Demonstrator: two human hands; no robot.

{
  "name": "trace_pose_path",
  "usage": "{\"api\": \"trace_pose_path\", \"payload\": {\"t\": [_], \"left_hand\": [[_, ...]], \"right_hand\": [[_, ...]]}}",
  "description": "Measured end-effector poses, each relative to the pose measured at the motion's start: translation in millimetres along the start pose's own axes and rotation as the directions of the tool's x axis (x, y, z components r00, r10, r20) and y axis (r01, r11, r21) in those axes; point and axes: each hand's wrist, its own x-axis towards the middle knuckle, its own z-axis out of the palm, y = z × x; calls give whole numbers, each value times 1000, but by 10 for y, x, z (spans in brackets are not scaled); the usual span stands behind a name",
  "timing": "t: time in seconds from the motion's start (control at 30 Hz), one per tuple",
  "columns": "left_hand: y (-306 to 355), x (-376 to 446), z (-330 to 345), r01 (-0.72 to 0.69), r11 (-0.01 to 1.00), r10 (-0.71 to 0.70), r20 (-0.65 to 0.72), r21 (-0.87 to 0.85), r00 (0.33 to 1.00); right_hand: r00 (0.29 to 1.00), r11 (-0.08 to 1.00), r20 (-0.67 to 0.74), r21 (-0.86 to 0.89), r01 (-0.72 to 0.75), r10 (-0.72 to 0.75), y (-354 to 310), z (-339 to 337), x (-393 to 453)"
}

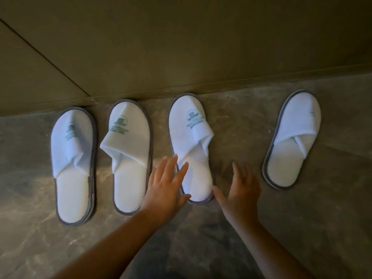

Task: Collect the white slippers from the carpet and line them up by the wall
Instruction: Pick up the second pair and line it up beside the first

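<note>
Bare forearms reach in from below: left hand (pixel 165 188) and right hand (pixel 242 190) flank the heel of the third slipper (pixel 191 146), fingers spread, each grip wide and holding nothing. Four soft white terry slippers, oval with grey edging, lie toes to the wall (pixel 181 47) on the veined stone floor (pixel 281 218): first slipper (pixel 73 166), second slipper (pixel 129 158), then the fourth slipper (pixel 291 139), well apart.
</note>
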Motion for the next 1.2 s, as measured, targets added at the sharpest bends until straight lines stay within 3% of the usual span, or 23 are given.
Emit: {"api": "trace_pose_path", "payload": {"t": [0.17,0.37,0.67,0.8,0.93,1.2], "left_hand": [[280,219,197,-57,994,43,149,92,988],[340,292,266,-42,987,17,162,152,987],[354,300,247,-29,984,-6,193,174,981],[337,305,261,-33,984,0,185,174,983],[339,310,262,-37,985,5,179,171,984],[350,322,240,-28,982,-9,198,186,980]], "right_hand": [[947,955,-128,36,-294,296,521,-299,269],[905,915,-151,125,-383,399,810,-264,458],[927,930,-150,186,-316,345,922,-246,484],[986,972,-66,194,-135,151,883,-191,253],[999,988,41,153,-16,9,856,-123,80],[996,989,19,117,-85,84,663,-138,210]]}}
